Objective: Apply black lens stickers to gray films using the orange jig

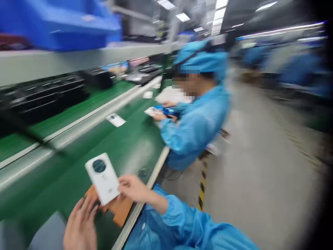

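A white smartphone (105, 184), its back with a round dark camera area facing up, is tilted over an orange block (121, 210) on the green work surface. My right hand (134, 189) pinches the phone's lower right edge between thumb and fingers. At the phone's lower left is my left hand (82, 222), fingers stretched out and slightly apart, close to the orange block; whether a fingertip touches the block is unclear. The phone partly covers the block. Motion blurs much of the picture.
Farther along the green bench (140, 139) lies another white phone (116, 119). Beyond it a co-worker in blue (195, 118) handles a white and a blue item. Blue bins (78, 27) stand on the shelf above. A grey shape (49, 232) is at lower left.
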Available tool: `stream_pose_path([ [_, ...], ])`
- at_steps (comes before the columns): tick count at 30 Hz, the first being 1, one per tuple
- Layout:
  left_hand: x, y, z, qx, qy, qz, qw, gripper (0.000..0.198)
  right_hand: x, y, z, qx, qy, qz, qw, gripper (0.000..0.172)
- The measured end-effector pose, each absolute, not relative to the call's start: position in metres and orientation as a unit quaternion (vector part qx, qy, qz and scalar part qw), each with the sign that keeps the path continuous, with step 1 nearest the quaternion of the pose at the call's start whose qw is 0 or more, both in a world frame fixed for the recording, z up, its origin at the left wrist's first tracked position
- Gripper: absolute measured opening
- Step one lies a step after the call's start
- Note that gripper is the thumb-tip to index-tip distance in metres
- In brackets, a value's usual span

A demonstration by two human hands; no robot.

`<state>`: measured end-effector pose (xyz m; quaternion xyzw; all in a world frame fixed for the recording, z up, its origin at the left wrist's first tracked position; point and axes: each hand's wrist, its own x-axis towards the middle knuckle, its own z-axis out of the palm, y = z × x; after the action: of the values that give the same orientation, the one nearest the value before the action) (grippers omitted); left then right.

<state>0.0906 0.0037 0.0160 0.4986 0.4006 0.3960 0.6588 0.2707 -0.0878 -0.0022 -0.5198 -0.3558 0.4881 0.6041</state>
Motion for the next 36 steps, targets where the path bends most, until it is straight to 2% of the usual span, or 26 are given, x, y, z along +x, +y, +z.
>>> stream_pose_path([
  [2,0.062,-0.001,0.002,0.414,0.472,0.454,0.632,0.040,0.279,-0.059,-0.018,-0.558,-0.306,0.492,0.594,0.038],
  [8,-0.014,-0.044,-0.020,0.297,0.596,0.550,0.504,0.027,0.299,0.002,-0.037,-0.559,-0.367,0.529,0.522,0.045],
  [16,-0.052,-0.083,-0.006,0.233,0.652,0.642,0.329,0.022,0.332,0.134,-0.041,-0.616,-0.411,0.486,0.465,0.027],
  [20,-0.045,-0.096,0.015,0.264,0.687,0.634,0.237,0.023,0.349,0.206,-0.039,-0.664,-0.413,0.448,0.435,0.024],
  [24,-0.039,-0.108,0.027,0.310,0.741,0.574,0.157,0.029,0.354,0.234,-0.041,-0.703,-0.424,0.417,0.390,0.019],
  [27,-0.038,-0.115,0.026,0.335,0.750,0.548,0.157,0.033,0.356,0.238,-0.042,-0.718,-0.430,0.403,0.370,0.019],
  [29,-0.038,-0.118,0.023,0.358,0.748,0.533,0.168,0.036,0.356,0.236,-0.042,-0.722,-0.432,0.390,0.374,0.025],
  [36,-0.024,-0.104,0.001,0.395,0.735,0.488,0.258,0.048,0.344,0.176,-0.059,-0.691,-0.470,0.319,0.447,0.039],
])
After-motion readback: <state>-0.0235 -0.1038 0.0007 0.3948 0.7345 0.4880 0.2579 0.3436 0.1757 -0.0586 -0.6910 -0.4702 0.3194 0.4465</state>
